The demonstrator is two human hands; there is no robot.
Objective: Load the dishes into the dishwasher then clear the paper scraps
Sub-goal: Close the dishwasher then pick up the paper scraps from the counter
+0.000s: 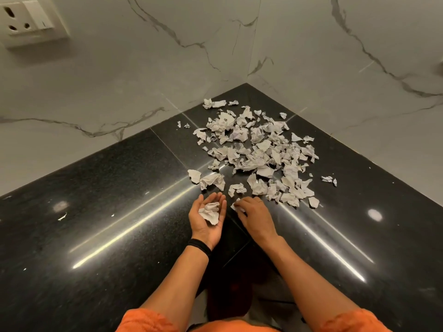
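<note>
— On the black stone counter (107, 200), right in the corner where the marble walls (143, 68) meet, that is where the paper scraps (259, 152) lie, a loose heap of torn and crumpled grey-white bits.
— And the person's hands?
— Both are at the near edge of the heap. The left hand (208, 220) is turned palm up, fingers nearly straight and only gently cupped, and a crumpled scrap (211, 212) lies in the palm. Nothing curls round it; it just rests there.
— The right one?
— The right hand (255, 215) is palm down just beside the left, low over the counter. Its fingers are bent onto a small scrap (236, 205), which it pinches at the fingertips. That bit shows white from under the fingers, between the two hands.
— Anything lying apart from the heap?
— A few. Two larger crumpled pieces (212, 180) sit just beyond the left hand, two stray bits (329, 179) lie off to the right side, and a tiny sliver (62, 216) is well away to the left on the shiny stone.
— What is the person wearing?
— Orange sleeves (143, 319), and a black band (200, 245) round the left wrist. Up on the wall to the left there is a cream socket plate (28, 20) with a switch.
</note>
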